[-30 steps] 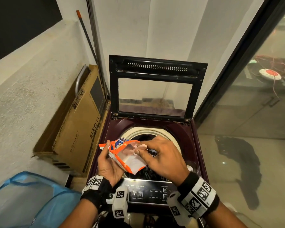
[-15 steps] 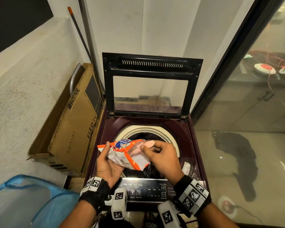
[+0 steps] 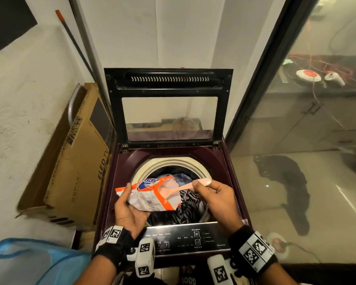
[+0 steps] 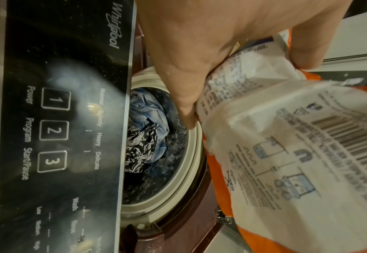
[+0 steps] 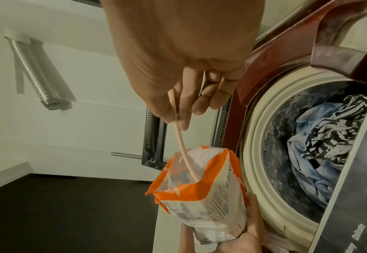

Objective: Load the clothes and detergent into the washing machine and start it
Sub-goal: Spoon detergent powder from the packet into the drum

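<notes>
1. The left hand (image 3: 130, 210), low and left of centre in the head view, grips the orange-and-white detergent packet (image 3: 150, 197) with fingers curled round its body, thumb on top.
2. The right hand (image 3: 216, 200) pinches the handle of a pink spoon (image 3: 185, 187) between thumb and fingers; its bowl reaches into the packet's open mouth, hidden there.
3. The clothes (image 5: 327, 137) lie in the washing machine (image 3: 230, 173) drum, lid (image 3: 169, 105) raised.
4. The control panel (image 4: 54, 130) looks unlit, though glare blurs it.
</notes>
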The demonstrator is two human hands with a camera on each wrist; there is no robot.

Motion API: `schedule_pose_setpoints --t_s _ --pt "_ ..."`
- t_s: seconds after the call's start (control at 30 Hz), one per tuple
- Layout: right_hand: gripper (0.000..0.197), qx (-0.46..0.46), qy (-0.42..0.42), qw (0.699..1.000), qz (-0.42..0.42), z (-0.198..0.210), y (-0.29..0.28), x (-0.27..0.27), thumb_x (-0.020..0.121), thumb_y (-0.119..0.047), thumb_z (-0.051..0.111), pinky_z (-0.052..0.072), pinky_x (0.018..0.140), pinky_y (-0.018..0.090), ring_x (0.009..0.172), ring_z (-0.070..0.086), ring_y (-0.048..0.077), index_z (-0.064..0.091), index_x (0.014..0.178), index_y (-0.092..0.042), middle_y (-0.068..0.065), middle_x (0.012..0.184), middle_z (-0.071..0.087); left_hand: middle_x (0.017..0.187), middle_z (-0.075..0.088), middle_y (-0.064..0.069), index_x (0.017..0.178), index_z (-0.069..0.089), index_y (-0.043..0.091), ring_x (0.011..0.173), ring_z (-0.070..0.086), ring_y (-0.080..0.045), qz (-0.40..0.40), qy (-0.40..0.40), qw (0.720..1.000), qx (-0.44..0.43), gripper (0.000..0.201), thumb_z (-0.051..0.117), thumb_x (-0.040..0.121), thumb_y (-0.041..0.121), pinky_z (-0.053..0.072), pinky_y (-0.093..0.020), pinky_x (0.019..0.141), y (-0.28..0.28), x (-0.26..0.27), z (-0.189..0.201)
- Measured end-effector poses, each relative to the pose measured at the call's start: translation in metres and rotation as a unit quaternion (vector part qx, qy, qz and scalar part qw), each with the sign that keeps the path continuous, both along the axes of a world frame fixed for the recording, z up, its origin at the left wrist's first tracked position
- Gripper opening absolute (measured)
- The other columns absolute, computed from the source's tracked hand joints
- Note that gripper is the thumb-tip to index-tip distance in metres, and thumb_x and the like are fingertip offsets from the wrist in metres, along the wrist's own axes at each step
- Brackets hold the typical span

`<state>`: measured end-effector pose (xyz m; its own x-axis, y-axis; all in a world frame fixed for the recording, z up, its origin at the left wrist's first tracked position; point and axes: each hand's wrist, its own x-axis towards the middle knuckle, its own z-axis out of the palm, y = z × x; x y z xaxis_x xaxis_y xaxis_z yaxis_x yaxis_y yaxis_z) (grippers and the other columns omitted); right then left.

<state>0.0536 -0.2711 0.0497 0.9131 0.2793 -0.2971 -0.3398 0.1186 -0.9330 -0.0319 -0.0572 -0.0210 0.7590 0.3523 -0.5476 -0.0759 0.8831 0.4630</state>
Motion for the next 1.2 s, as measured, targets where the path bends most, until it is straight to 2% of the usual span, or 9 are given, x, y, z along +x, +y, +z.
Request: schedule_pose_setpoints --t_s 0.27,0.47,0.67,0.87,0.97,1.03,1.07,1.13,1.2 --pt "0.009 -0.032 -0.002 0.999 -0.016 -0.011 -0.021 0.0 0.089 -0.009 0.076 0.061 0.078 0.032 0.081 0.075 0.021 0.078 0.094 -0.003 0.015 0.088 0.079 0.102 0.073 -0.012 0.095 0.078 0.013 0.091 0.071 -0.026 -0.047 -0.002 0.999 0.0 0.042 0.054 0.093 0.047 0.052 -0.044 0.092 -0.016 0.015 -0.007" --pt "0.01 -0.055 -0.013 0.998 -0.012 -0.01 -0.034 0.002 0.09 -0.007 0.074 0.054 0.064 0.022 0.07 0.072 0.01 0.076 0.095 0.001 0.009 0.079 0.079 0.105 0.072 -0.012 0.111 0.067 0.012 0.095 0.07 -0.026 -0.066 0.01 0.998 -0.001 0.039 0.059 0.09 0.044 0.056 -0.045 0.089 -0.021 0.027 -0.011" --pt "0.008 -0.102 -0.022 0.994 -0.006 -0.007 -0.045 0.007 0.086 -0.016 0.081 0.057 0.087 0.058 0.081 0.07 0.027 0.08 0.092 -0.01 0.027 0.086 0.074 0.111 0.07 -0.016 0.115 0.065 0.008 0.1 0.068 -0.029 -0.088 0.011 0.996 -0.005 0.045 0.058 0.089 0.044 0.043 -0.05 0.104 -0.028 0.035 -0.012" --pt "0.012 -0.044 0.026 0.997 -0.06 -0.004 -0.057 0.013 0.091 -0.005 0.072 0.06 0.062 0.028 0.064 0.069 0.011 0.076 0.096 0.005 0.011 0.075 0.077 0.12 0.067 -0.017 0.124 0.063 0.006 0.107 0.066 -0.03 -0.097 0.012 0.995 0.009 0.055 0.063 0.085 0.045 0.046 -0.051 0.103 -0.031 0.039 -0.017" --pt "0.023 -0.011 0.066 0.994 -0.091 -0.008 -0.067 0.017 0.088 -0.012 0.077 0.059 0.087 0.058 0.083 0.073 0.032 0.075 0.099 0.007 0.026 0.094 0.076 0.109 0.072 -0.016 0.109 0.072 0.008 0.094 0.072 -0.028 -0.09 0.001 0.996 0.015 0.043 0.062 0.086 0.043 0.058 -0.047 0.087 -0.035 0.039 -0.015" --pt "0.027 0.002 0.072 0.991 -0.11 -0.009 -0.073 0.016 0.084 -0.016 0.081 0.053 0.091 0.069 0.09 0.07 0.039 0.076 0.099 0.005 0.032 0.1 0.073 0.101 0.074 -0.014 0.094 0.079 0.011 0.088 0.073 -0.027 -0.085 -0.003 0.996 0.009 0.038 0.058 0.091 0.041 0.059 -0.047 0.083 -0.037 0.04 -0.014" --pt "0.027 0.008 0.074 0.99 -0.12 -0.007 -0.076 0.015 0.084 -0.014 0.08 0.056 0.087 0.066 0.086 0.071 0.037 0.075 0.099 0.008 0.032 0.098 0.074 0.1 0.074 -0.014 0.091 0.08 0.011 0.088 0.073 -0.026 -0.086 0.0 0.996 0.009 0.039 0.056 0.093 0.042 0.057 -0.048 0.085 -0.038 0.039 -0.015" --pt "0.022 0.02 0.073 0.987 -0.138 -0.004 -0.085 0.014 0.09 -0.004 0.071 0.064 0.061 0.038 0.062 0.071 0.022 0.069 0.1 0.016 0.02 0.074 0.075 0.105 0.073 -0.014 0.101 0.077 0.01 0.092 0.072 -0.027 -0.091 0.01 0.996 0.007 0.041 0.055 0.094 0.044 0.053 -0.049 0.091 -0.038 0.039 -0.016" --pt "0.018 0.007 0.059 0.987 -0.151 0.005 -0.092 0.012 0.095 0.001 0.064 0.051 0.042 0.019 0.043 0.061 0.005 0.066 0.101 0.017 0.002 0.051 0.066 0.11 0.071 -0.014 0.116 0.068 0.01 0.097 0.071 -0.027 -0.093 0.022 0.995 0.006 0.044 0.057 0.093 0.045 0.054 -0.049 0.093 -0.039 0.04 -0.019"
